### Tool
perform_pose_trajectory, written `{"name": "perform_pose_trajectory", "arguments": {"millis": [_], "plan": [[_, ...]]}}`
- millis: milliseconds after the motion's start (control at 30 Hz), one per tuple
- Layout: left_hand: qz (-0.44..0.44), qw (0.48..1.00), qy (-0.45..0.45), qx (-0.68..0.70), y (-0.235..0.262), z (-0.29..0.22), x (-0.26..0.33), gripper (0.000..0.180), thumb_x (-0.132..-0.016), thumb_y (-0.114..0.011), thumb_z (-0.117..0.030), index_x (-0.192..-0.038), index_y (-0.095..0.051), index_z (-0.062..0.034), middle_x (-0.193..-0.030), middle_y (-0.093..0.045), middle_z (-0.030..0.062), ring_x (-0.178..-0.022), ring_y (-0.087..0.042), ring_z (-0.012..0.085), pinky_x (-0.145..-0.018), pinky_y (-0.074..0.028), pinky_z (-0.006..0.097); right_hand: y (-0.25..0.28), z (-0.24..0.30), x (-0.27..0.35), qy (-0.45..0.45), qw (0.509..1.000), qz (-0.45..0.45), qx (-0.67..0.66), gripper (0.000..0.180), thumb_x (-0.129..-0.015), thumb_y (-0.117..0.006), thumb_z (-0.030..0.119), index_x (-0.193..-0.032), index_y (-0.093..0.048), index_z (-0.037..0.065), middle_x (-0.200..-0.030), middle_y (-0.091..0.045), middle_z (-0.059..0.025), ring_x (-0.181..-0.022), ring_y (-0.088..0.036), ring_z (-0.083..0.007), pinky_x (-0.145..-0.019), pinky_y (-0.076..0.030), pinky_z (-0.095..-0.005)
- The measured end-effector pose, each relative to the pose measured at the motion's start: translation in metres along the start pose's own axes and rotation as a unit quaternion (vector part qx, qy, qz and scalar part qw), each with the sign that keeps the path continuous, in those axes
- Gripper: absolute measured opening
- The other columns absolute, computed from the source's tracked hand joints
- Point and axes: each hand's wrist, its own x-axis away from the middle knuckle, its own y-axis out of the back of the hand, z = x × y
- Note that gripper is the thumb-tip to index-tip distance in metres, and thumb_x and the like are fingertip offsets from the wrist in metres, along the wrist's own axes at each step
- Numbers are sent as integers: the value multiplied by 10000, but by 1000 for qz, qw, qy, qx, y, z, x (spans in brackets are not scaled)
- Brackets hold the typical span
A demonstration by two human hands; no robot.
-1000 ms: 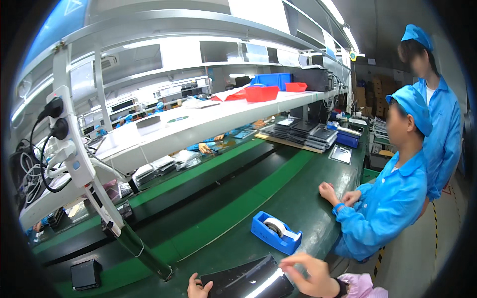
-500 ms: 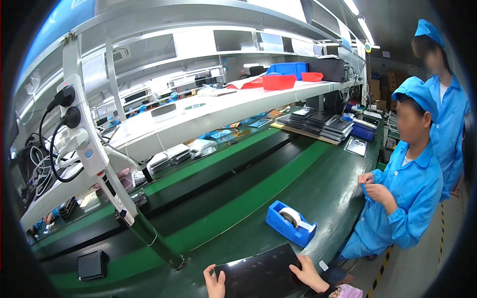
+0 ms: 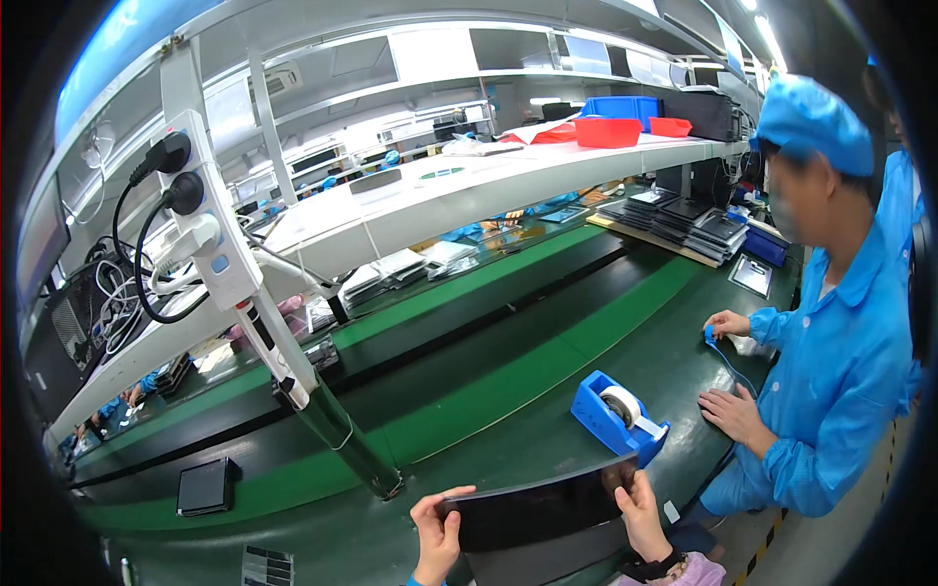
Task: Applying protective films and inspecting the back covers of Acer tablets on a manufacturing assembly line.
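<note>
A glossy black screen panel [image 3: 537, 513] is held up at the lower middle, tilted, above the dark green bench [image 3: 430, 459]. My left hand [image 3: 437, 535] grips its left end with the thumb on the front, and my right hand [image 3: 642, 518] grips the right end the same way. Beneath the panel shows a dull dark grey flat surface [image 3: 547, 559]; whether it belongs to the panel I cannot tell. Just beyond the right end stands a blue tape dispenser [image 3: 598, 415] with a white roll.
A co-worker in blue [image 3: 831, 361] sits at the right, one hand [image 3: 733, 415] flat on the bench, the other at a blue strap [image 3: 720, 347]. A post with a power strip [image 3: 223, 259] rises at left. A black square device [image 3: 205, 486] and stacked panels [image 3: 674, 220] lie further off.
The panel has been raised and tilted, its upper edge now seen side-on. My view has swung left and closer to the co-worker, who has leaned in and put their hands to the bench.
</note>
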Motion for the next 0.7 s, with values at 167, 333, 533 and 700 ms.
{"name": "perform_pose_trajectory", "arguments": {"millis": [167, 333, 533, 700], "plan": [[-46, 998, 39, 19, -7, -21, 4, 288, -883, -423, 44, -1141, -330, -42, -1115, -535, 190, -1017, -530, 222, -933, -384, 333, -7, 4, 1, 35, 999, 7, -38, 359, -888, -527, 109, -1205, -412, -14, -1210, -474, -73, -1126, -448, -150, -994, -307, -296], [-23, 996, 73, -42, 4, -25, 7, 312, -882, -442, 36, -1167, -340, -39, -1123, -524, 181, -1021, -524, 225, -931, -383, 334, 1, -11, -2, 38, 998, 36, -23, 449, -898, -531, 138, -1277, -355, -26, -1288, -433, -88, -1205, -406, -174, -1039, -274, -329], [-56, 998, 38, -19, 7, -8, 17, 289, -891, -469, -7, -1152, -349, -32, -1125, -513, 189, -1018, -531, 239, -925, -399, 335, 1, -6, 0, -11, 998, 40, -45, 496, -896, -554, 171, -1302, -335, -13, -1245, -447, -89, -1162, -430, -175, -1015, -297, -323], [-51, 998, 21, -5, 3, -5, 16, 289, -889, -480, -15, -1140, -339, -34, -1122, -506, 204, -1021, -526, 253, -920, -401, 343, 7, 33, -2, 60, 993, 54, 89, 408, -886, -554, 153, -1231, -395, 6, -1205, -475, -98, -1129, -445, -167, -954, -329, -313]]}}
